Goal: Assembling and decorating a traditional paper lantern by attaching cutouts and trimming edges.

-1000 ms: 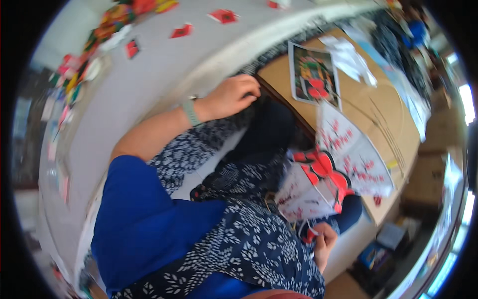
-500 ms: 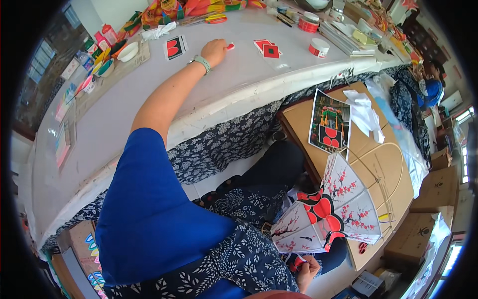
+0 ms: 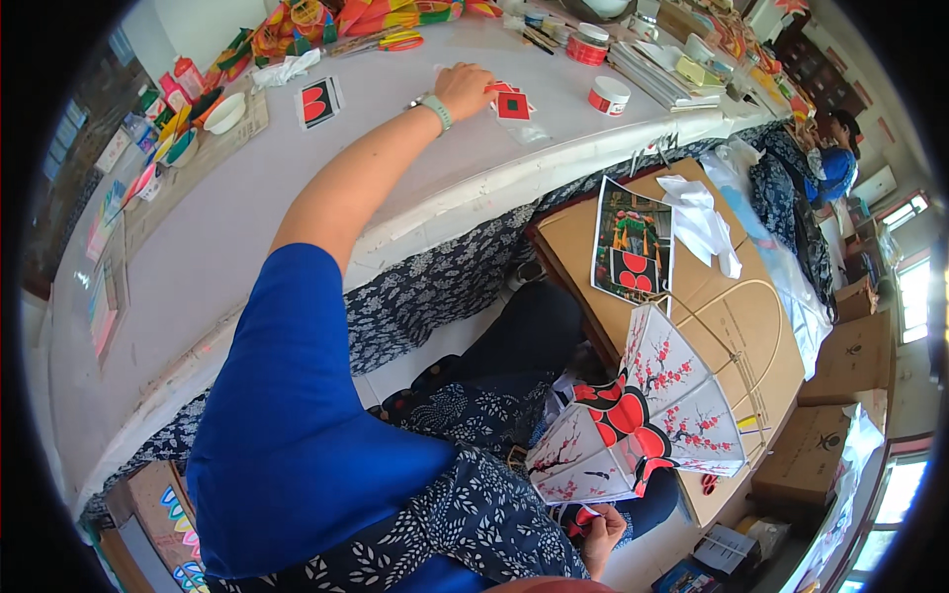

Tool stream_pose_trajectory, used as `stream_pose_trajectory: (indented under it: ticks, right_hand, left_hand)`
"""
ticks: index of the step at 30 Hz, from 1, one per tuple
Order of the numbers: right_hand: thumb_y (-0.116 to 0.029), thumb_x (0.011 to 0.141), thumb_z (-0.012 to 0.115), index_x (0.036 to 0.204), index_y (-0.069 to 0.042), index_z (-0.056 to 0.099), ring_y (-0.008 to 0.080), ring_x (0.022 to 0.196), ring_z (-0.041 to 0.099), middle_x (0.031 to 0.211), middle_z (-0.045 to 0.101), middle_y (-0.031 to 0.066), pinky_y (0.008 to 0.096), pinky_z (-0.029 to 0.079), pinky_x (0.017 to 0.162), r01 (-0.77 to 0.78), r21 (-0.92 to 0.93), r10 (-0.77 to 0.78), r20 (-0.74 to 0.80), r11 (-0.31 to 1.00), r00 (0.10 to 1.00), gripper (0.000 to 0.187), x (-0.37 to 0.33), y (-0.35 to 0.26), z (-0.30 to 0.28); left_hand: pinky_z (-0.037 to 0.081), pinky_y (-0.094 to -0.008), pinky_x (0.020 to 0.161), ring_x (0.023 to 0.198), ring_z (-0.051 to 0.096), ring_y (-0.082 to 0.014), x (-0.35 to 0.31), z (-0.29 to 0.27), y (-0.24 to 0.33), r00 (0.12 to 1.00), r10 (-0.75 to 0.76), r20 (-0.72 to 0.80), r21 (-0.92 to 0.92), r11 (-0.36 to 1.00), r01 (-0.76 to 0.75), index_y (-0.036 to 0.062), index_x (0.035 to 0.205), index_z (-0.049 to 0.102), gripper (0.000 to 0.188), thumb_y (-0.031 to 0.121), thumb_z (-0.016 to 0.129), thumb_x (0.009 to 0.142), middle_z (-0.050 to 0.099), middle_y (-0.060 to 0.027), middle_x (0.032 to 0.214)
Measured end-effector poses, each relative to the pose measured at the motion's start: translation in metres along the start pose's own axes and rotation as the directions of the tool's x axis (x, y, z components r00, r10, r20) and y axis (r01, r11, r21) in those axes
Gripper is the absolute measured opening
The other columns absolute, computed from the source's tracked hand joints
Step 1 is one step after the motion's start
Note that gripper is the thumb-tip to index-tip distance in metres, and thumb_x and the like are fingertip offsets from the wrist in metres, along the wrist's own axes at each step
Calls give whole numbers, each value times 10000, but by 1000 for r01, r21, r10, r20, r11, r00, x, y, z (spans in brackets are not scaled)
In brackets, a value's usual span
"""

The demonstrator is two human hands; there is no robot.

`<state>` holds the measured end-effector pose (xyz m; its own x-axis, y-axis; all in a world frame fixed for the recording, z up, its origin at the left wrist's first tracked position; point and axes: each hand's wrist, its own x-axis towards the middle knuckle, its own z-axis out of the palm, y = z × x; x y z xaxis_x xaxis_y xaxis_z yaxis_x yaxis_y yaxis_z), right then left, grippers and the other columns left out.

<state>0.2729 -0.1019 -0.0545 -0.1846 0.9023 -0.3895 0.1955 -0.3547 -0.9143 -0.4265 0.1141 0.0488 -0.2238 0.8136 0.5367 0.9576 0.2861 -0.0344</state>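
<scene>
My left hand (image 3: 465,91) is stretched out over the far part of the table, its fingers closed on a small red piece at the tips. Right beside it lies a stack of red square cards (image 3: 512,106), the top one with a dark centre. In my lap a white paper lantern (image 3: 664,390) with red blossom branches and a red-and-black scalloped band lies tilted against the cardboard. Below its lower edge my right hand (image 3: 600,534) pinches a red-and-black paper piece (image 3: 581,518), partly hidden by the fingers.
On the grey table (image 3: 237,217) are a red-and-black printed card (image 3: 318,103), a white bowl (image 3: 225,114), paint bottles, scissors (image 3: 400,41) and a white jar (image 3: 609,96). To the right, a cardboard sheet (image 3: 712,296) bears a photo print (image 3: 633,240) and crumpled tissue (image 3: 700,222).
My left hand has moved right across the table, carrying the small red piece up to the red cards. The view has shifted slightly. My right hand stays beside the lantern.
</scene>
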Motion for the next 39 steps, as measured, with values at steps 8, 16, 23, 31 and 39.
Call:
stream_pose_trajectory:
  ticks: [8, 16, 23, 31, 39]
  right_hand:
    - [-12, 788, 457, 803, 28, 663, 76, 507, 494, 667, 621, 30, 200, 368, 477, 38, 53, -36, -39, 998, 999, 210, -5, 18, -6]
    - [-55, 857, 472, 812, 18, 659, 84, 533, 537, 673, 633, 33, 203, 413, 496, 13, -18, -13, 2, 1000, 1000, 206, 2, 20, -8]
    - [27, 799, 414, 781, 19, 645, 83, 546, 539, 687, 623, 36, 217, 434, 510, 39, 55, -40, 22, 998, 999, 233, -3, 20, -11]
    - [14, 794, 401, 778, 25, 645, 83, 560, 526, 711, 635, 43, 206, 391, 516, 133, 73, -138, 64, 988, 988, 245, 0, 23, -10]
    - [-19, 824, 415, 806, 16, 657, 89, 541, 529, 695, 632, 38, 215, 393, 486, 96, 31, -98, 72, 995, 993, 245, 1, 23, -11]
  left_hand:
    - [519, -423, 854, 1022, 644, -337, 37, 43, -16, 909, -388, 152, -26, 918, 396, 136, 1005, 736, 302, 372, 645, 840, 700, -101, 917]
    - [494, -420, 907, 1045, 641, -324, 39, 49, -94, 947, -172, -272, -107, 983, 148, 95, 1130, 692, 333, 58, 523, 846, 690, -164, 1085]
    - [519, -377, 855, 1015, 672, -275, 39, 29, -132, 965, -262, -28, -81, 962, 259, 219, 1069, 745, 339, 94, 522, 846, 714, -93, 1090]
    - [418, -365, 1046, 1166, 585, -342, 23, 61, -151, 963, -182, -197, -171, 974, 149, 222, 1135, 727, 480, 31, 512, 750, 678, -194, 1124]
    - [503, -266, 699, 910, 678, -167, 9, 27, -107, 768, -587, 258, -897, 149, 415, 0, 1191, 626, 315, 95, 655, 893, 693, -62, 930]
